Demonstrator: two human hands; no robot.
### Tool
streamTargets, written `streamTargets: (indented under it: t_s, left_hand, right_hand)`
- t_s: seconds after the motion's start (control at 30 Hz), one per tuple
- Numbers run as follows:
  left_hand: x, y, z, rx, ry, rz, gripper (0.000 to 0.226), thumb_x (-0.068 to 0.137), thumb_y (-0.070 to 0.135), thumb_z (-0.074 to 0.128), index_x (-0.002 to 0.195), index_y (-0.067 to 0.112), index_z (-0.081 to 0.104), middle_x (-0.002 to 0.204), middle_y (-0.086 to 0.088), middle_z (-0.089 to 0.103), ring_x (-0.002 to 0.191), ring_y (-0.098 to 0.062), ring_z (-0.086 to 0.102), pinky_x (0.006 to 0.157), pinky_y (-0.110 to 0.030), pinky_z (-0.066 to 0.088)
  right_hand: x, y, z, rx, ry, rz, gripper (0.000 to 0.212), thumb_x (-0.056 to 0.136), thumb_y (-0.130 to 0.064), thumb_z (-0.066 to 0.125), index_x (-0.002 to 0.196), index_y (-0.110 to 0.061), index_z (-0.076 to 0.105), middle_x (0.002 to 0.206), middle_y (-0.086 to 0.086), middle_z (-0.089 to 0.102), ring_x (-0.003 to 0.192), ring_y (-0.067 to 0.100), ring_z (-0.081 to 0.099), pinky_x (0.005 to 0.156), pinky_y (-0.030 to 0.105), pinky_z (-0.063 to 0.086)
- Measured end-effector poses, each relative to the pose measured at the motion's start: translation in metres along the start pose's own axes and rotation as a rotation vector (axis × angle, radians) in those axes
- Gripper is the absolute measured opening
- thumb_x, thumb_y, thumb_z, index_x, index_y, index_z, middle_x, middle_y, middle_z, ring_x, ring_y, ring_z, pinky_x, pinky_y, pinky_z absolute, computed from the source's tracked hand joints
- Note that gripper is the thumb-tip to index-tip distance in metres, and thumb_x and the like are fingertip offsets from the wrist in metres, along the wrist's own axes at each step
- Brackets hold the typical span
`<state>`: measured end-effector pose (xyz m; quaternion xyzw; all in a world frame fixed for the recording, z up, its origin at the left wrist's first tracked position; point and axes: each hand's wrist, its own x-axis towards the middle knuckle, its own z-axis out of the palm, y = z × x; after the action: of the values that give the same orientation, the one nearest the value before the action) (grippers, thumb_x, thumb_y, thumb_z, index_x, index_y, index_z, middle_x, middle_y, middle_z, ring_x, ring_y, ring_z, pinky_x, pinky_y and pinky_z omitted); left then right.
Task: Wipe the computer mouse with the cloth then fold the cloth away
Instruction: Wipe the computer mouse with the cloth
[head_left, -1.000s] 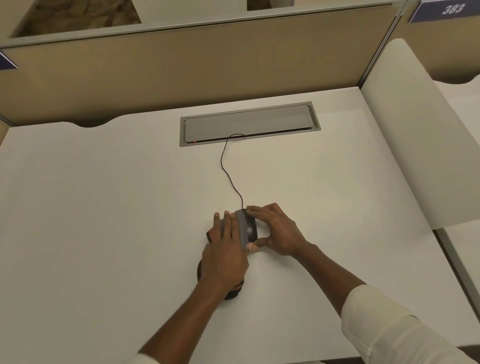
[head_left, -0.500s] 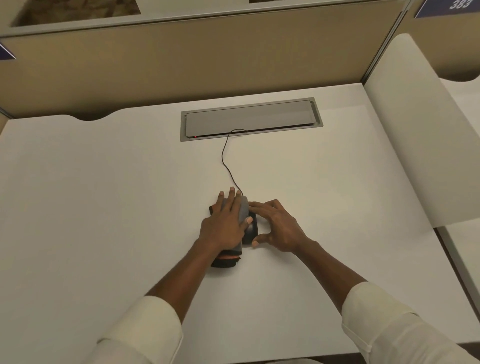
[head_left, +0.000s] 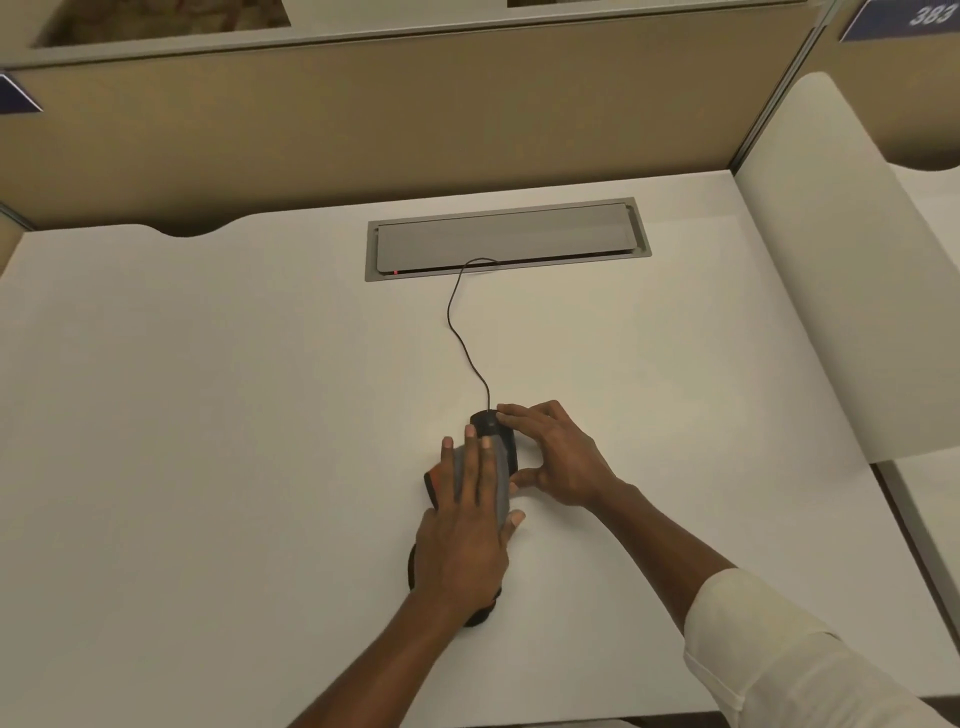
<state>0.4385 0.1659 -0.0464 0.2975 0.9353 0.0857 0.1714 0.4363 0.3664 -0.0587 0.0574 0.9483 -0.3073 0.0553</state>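
Note:
A black wired computer mouse (head_left: 490, 424) sits near the middle of the white desk (head_left: 208, 415). Its cable (head_left: 460, 338) runs back to the grey cable hatch. My left hand (head_left: 465, 525) lies flat on a grey cloth (head_left: 501, 483) with a dark, orange-edged underside, pressing it over the mouse's left and rear part. My right hand (head_left: 558, 457) grips the mouse from the right, fingertips at its front and thumb at its near side. Most of the mouse is hidden by the cloth and hands.
A grey cable hatch (head_left: 506, 239) is set into the desk at the back. A tan partition (head_left: 363, 114) stands behind it, and a white curved divider (head_left: 831, 260) bounds the right side. A neighbouring desk (head_left: 930, 493) lies beyond it.
My left hand has slid the cloth back toward me along the mouse, after pushing it forward half a second ago. The mouse's front now shows. My right hand kept its hold.

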Motion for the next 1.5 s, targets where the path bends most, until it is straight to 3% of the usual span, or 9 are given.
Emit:
streamTargets:
  t_s: [0.23,0.47,0.57,0.77,0.93,1.13,1.3,1.4,1.5]
  left_hand:
    - [0.046,-0.010,-0.023,-0.059,-0.027,-0.036,0.088,0.106,0.066,0.022,0.165,0.022,-0.024,0.171,0.001,-0.040,0.160,-0.025,-0.033,0.116,-0.044,0.051]
    - [0.048,-0.012,-0.018,-0.042,0.011,-0.060,0.095,0.099,0.073,0.014,0.167,0.016,-0.020,0.174,-0.006,-0.031,0.163,-0.028,-0.026,0.117,-0.043,0.049]
    - [0.025,-0.004,-0.001,0.010,0.082,-0.069,0.099,0.102,0.072,0.028,0.167,0.011,-0.018,0.175,-0.011,-0.028,0.164,-0.033,-0.019,0.118,-0.041,0.050]
    - [-0.026,0.008,0.017,0.099,0.084,0.002,0.107,0.099,0.069,0.049,0.169,0.011,-0.006,0.178,-0.015,-0.016,0.166,-0.037,-0.006,0.095,-0.037,0.062]
    - [-0.037,0.009,0.025,0.100,0.087,-0.003,0.118,0.086,0.069,0.071,0.169,0.010,0.012,0.179,-0.017,0.001,0.163,-0.038,0.022,0.067,-0.034,0.064]
    - [-0.019,0.007,0.030,-0.010,0.046,-0.105,0.108,0.096,0.073,0.050,0.170,0.016,-0.005,0.179,-0.008,-0.017,0.166,-0.033,-0.008,0.104,-0.039,0.057]
    - [-0.002,0.003,0.014,-0.110,0.080,-0.165,0.106,0.085,0.082,-0.002,0.166,0.017,-0.021,0.172,-0.003,-0.035,0.161,-0.027,-0.028,0.125,-0.036,0.037]
    - [0.000,0.004,0.017,-0.094,0.123,-0.173,0.104,0.089,0.081,0.005,0.166,0.015,-0.019,0.174,-0.007,-0.028,0.163,-0.030,-0.019,0.123,-0.039,0.039]
    - [-0.004,0.006,0.026,-0.019,0.136,-0.163,0.109,0.096,0.076,0.043,0.169,0.013,-0.008,0.178,-0.011,-0.016,0.165,-0.034,-0.008,0.115,-0.040,0.050]
  right_hand:
    - [0.001,0.000,-0.002,-0.003,-0.020,-0.006,0.096,0.074,-0.052,0.086,0.157,-0.028,0.044,0.161,-0.018,0.043,0.133,0.015,0.040,0.084,0.040,0.056]
    - [0.002,0.001,-0.001,-0.033,-0.025,-0.013,0.096,0.075,-0.056,0.084,0.157,-0.028,0.043,0.161,-0.019,0.042,0.132,0.015,0.041,0.081,0.042,0.058]
    - [0.001,0.001,-0.001,-0.039,-0.022,-0.024,0.097,0.073,-0.063,0.081,0.156,-0.027,0.045,0.161,-0.018,0.043,0.132,0.016,0.042,0.079,0.041,0.058]
    - [0.001,0.001,-0.002,-0.051,-0.018,-0.021,0.095,0.074,-0.051,0.087,0.156,-0.029,0.045,0.161,-0.020,0.043,0.131,0.016,0.041,0.078,0.040,0.057]
    - [0.001,0.004,-0.001,-0.054,-0.024,-0.019,0.093,0.075,-0.042,0.089,0.156,-0.033,0.044,0.160,-0.023,0.042,0.130,0.014,0.041,0.079,0.043,0.059]
    - [0.003,0.001,-0.005,-0.085,-0.059,-0.032,0.097,0.075,-0.056,0.084,0.158,-0.030,0.042,0.163,-0.020,0.039,0.134,0.015,0.037,0.081,0.041,0.057]
    - [0.004,0.004,-0.009,-0.101,-0.097,-0.067,0.093,0.078,-0.051,0.085,0.157,-0.028,0.043,0.164,-0.017,0.036,0.137,0.016,0.035,0.082,0.041,0.056]
    - [0.006,0.006,-0.013,-0.115,-0.113,-0.105,0.084,0.085,-0.047,0.079,0.157,-0.028,0.042,0.164,-0.015,0.035,0.138,0.018,0.035,0.083,0.042,0.057]
    - [0.009,0.007,-0.015,-0.120,-0.118,-0.121,0.078,0.087,-0.046,0.078,0.155,-0.028,0.045,0.163,-0.014,0.037,0.137,0.018,0.037,0.082,0.040,0.056]
